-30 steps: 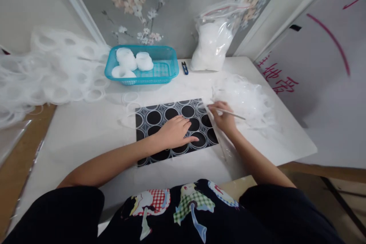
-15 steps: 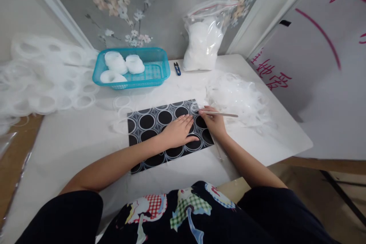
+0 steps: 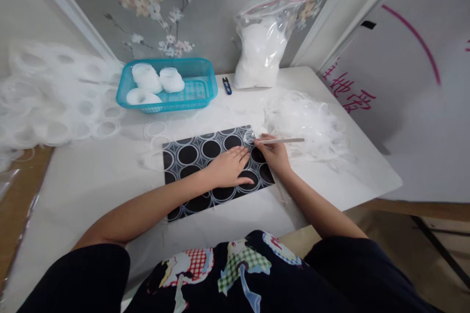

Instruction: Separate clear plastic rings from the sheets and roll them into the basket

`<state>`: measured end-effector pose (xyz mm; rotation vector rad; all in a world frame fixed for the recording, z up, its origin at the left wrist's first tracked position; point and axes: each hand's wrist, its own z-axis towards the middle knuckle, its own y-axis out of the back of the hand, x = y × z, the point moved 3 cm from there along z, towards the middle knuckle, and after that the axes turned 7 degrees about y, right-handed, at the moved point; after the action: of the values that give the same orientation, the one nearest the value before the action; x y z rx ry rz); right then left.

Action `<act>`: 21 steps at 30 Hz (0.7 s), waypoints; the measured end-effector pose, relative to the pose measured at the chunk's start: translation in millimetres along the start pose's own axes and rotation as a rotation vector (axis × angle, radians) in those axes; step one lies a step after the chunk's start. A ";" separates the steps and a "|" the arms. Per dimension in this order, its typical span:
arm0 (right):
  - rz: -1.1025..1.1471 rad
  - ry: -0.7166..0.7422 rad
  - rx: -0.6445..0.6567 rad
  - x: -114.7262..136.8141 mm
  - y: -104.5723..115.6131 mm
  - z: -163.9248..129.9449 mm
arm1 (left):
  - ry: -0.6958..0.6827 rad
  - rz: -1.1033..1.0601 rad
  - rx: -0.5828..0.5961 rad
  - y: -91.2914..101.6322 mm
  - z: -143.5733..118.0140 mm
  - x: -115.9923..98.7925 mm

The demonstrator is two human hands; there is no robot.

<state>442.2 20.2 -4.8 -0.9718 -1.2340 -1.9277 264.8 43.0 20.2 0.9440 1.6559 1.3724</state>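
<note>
Metal pick (image 3: 281, 141) now level; hands (image 3: 227, 168) same.

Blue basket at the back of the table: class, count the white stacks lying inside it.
3. In the blue basket: one stack at the back left, one stack to its right, one stack at the front left. Others might lie hidden behind them.

Left hand (image 3: 228, 167) flat; right hand (image 3: 274, 154) pinched shut.
</note>
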 end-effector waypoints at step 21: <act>-0.842 0.207 -0.329 20.9 84.0 89.0 | 0.012 -0.035 0.100 4.7 2.6 -0.6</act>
<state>521.6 70.7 76.2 -0.3758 -1.3454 -2.8636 267.7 44.2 24.6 0.9610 1.7555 1.2840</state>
